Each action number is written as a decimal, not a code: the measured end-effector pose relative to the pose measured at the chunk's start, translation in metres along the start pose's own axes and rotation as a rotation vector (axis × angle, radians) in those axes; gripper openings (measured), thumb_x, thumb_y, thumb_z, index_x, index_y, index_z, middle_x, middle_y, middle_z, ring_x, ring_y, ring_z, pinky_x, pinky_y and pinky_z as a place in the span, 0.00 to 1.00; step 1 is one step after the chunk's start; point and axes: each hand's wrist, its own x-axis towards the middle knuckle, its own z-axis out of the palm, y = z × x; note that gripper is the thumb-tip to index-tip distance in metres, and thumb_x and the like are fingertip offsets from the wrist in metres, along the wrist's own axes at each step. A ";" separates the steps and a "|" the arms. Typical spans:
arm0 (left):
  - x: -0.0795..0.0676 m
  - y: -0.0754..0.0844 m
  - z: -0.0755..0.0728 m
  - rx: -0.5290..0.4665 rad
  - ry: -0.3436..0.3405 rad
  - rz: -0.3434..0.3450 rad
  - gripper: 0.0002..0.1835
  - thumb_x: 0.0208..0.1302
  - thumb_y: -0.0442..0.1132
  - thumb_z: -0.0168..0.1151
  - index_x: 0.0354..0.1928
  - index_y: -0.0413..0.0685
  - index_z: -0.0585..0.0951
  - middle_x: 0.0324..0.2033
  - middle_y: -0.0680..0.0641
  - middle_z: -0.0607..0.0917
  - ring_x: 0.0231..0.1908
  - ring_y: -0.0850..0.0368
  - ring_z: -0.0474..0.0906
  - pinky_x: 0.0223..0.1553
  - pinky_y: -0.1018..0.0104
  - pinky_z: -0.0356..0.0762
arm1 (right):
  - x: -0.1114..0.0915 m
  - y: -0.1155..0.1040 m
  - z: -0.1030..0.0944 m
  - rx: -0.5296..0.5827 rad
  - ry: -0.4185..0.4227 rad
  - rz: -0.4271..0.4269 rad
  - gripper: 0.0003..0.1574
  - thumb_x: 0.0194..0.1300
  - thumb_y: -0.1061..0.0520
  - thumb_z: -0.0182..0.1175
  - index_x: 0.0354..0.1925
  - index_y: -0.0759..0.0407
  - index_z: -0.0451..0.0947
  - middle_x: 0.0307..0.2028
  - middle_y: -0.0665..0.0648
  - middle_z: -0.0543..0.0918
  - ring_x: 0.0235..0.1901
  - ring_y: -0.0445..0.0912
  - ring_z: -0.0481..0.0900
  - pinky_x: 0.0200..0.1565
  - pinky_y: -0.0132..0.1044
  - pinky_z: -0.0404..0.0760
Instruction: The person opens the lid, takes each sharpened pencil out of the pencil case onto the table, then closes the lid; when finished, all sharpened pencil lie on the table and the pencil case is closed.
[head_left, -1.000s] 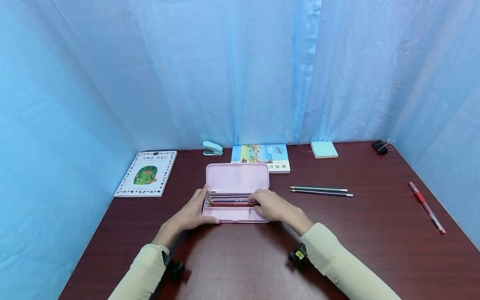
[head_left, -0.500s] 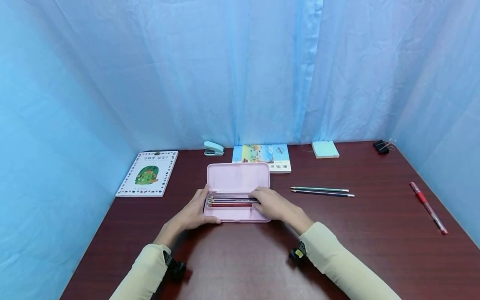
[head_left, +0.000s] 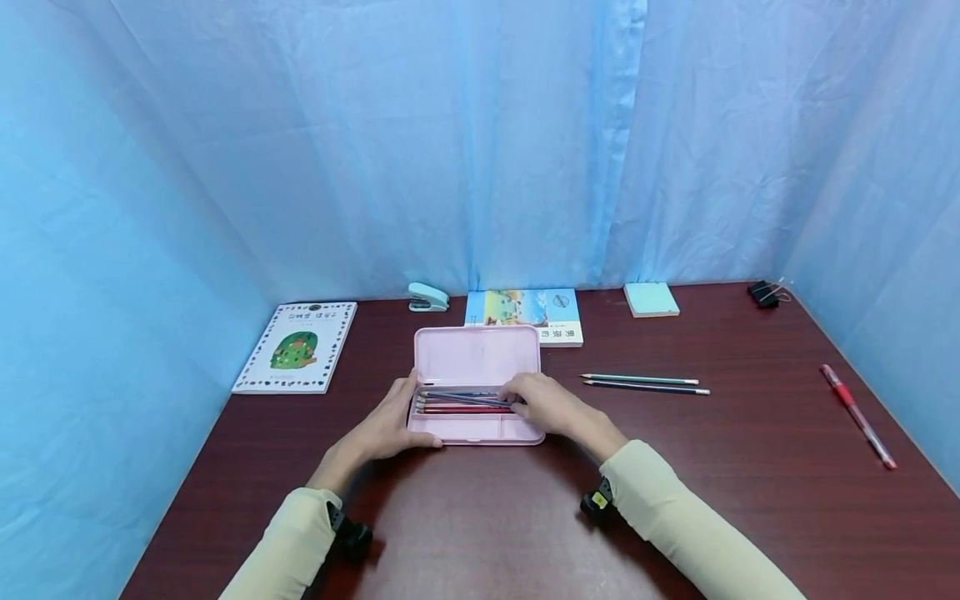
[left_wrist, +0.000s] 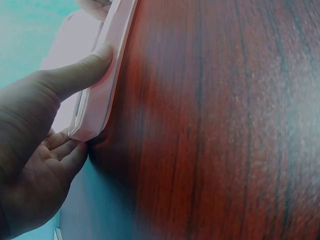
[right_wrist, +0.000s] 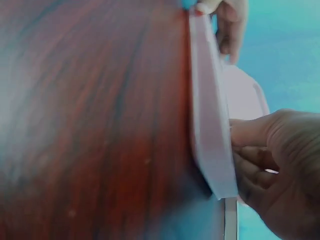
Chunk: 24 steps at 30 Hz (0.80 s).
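Observation:
A pink pencil case [head_left: 477, 356] lies with its lid raised, several pencils in its long back compartment. My left hand [head_left: 383, 427] holds the case at its left end; in the left wrist view the thumb [left_wrist: 87, 70] presses its front wall and the other fingers touch its end. My right hand [head_left: 545, 405] reaches into the right end of the case and pinches a dark pencil [head_left: 467, 399], which slants across the others. Its fingertips are hidden in the head view. Below it lies a red pencil [head_left: 457, 410]. In the right wrist view, the case wall [right_wrist: 212, 115] hides the pencils.
Two pencils [head_left: 641, 383] lie right of the case, with a red pen [head_left: 857, 415] farther right. Along the back are a stapler [head_left: 428, 297], a blue book [head_left: 558, 312], sticky notes [head_left: 651, 299] and a binder clip [head_left: 765, 293]. A white book [head_left: 295, 347] lies left.
The dark pencil in the case has swung to a slant under my right fingers, which have shifted slightly. My left hand stays on the case.

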 end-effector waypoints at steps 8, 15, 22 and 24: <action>0.000 0.000 0.000 0.003 -0.003 -0.016 0.66 0.39 0.62 0.72 0.72 0.50 0.39 0.64 0.45 0.57 0.60 0.52 0.59 0.61 0.54 0.59 | -0.012 0.012 -0.013 0.113 0.072 -0.006 0.11 0.59 0.65 0.59 0.41 0.59 0.83 0.35 0.52 0.82 0.35 0.41 0.76 0.39 0.36 0.76; 0.000 -0.001 0.000 0.008 0.005 -0.004 0.66 0.39 0.61 0.72 0.72 0.48 0.40 0.64 0.44 0.58 0.59 0.52 0.60 0.60 0.54 0.60 | -0.058 0.048 -0.048 0.140 0.098 0.065 0.10 0.59 0.63 0.60 0.40 0.55 0.83 0.36 0.47 0.82 0.39 0.42 0.76 0.42 0.41 0.74; -0.001 0.000 0.000 0.004 0.003 -0.006 0.66 0.39 0.60 0.73 0.72 0.48 0.40 0.64 0.44 0.57 0.59 0.51 0.60 0.60 0.54 0.60 | -0.127 0.098 -0.073 0.088 0.137 0.210 0.11 0.61 0.61 0.60 0.42 0.50 0.82 0.37 0.46 0.81 0.36 0.41 0.74 0.38 0.37 0.73; -0.001 0.000 -0.001 0.008 0.006 -0.005 0.66 0.39 0.60 0.73 0.72 0.48 0.40 0.64 0.44 0.58 0.60 0.51 0.60 0.60 0.54 0.60 | -0.144 0.108 -0.077 0.074 0.153 0.261 0.11 0.61 0.61 0.59 0.41 0.49 0.82 0.37 0.47 0.80 0.34 0.41 0.73 0.36 0.35 0.72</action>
